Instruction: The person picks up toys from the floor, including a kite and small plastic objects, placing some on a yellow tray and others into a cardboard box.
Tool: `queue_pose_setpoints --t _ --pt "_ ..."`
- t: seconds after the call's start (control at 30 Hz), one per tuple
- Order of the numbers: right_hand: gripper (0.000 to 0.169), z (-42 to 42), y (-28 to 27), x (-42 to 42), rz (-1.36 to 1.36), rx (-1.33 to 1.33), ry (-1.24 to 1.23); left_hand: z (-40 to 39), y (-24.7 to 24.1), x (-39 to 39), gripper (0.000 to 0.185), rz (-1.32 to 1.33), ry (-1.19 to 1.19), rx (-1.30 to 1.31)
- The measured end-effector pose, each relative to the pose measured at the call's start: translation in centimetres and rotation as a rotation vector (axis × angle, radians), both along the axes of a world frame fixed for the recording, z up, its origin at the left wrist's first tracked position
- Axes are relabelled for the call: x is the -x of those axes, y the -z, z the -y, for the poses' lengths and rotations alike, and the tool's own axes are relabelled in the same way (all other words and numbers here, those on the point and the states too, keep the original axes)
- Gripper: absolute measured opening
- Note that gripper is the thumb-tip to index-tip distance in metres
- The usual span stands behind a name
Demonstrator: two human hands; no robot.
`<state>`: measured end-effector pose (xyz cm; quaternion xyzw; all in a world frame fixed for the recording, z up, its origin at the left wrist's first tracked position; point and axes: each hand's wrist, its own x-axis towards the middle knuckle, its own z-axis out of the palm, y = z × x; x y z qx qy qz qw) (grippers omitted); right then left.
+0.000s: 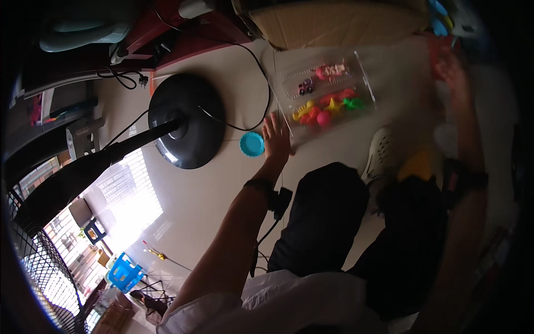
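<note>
My left hand [276, 140] is spread, its fingers pointing up the picture and holding nothing. It sits between a small blue scalloped dish [252, 144] and a clear plastic container [298, 69] on the tiled floor. Inside the container are a small toy vehicle [306, 87], a pinkish figure [333, 70], a yellow star [334, 106], a green toy [353, 103] and a pink ball [323, 118]. At the far right my right hand [454, 77] is motion-blurred beside a red item [436, 56]; whether it grips that item cannot be told.
A floor fan's round black base [187, 121] and pole [146, 140] stand left, with a black cable [267, 75] running across the tiles. A cardboard box [338, 23] lies beyond the container. Near my feet are a pale clog [379, 150] and a blurred yellow object [417, 166].
</note>
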<state>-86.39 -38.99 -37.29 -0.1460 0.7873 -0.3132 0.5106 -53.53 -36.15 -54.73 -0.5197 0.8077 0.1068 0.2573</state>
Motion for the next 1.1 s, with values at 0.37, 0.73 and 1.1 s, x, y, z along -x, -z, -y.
queue_pose_setpoints --t 0.37,0.73,1.1 --pt "0.026 15.4 0.2 6.3 -0.363 0.443 -0.324 2.1 0.6 0.3 0.089 -0.072 0.029 0.145" --pt "0.045 31.8 -1.2 16.3 -0.6 0.465 -0.997 2.5 -0.9 1.2 0.092 0.01 -0.015 0.089" --pt "0.039 35.9 -0.3 12.2 -0.831 0.337 -0.513 2.7 -2.0 0.5 0.083 0.028 -0.062 -0.053"
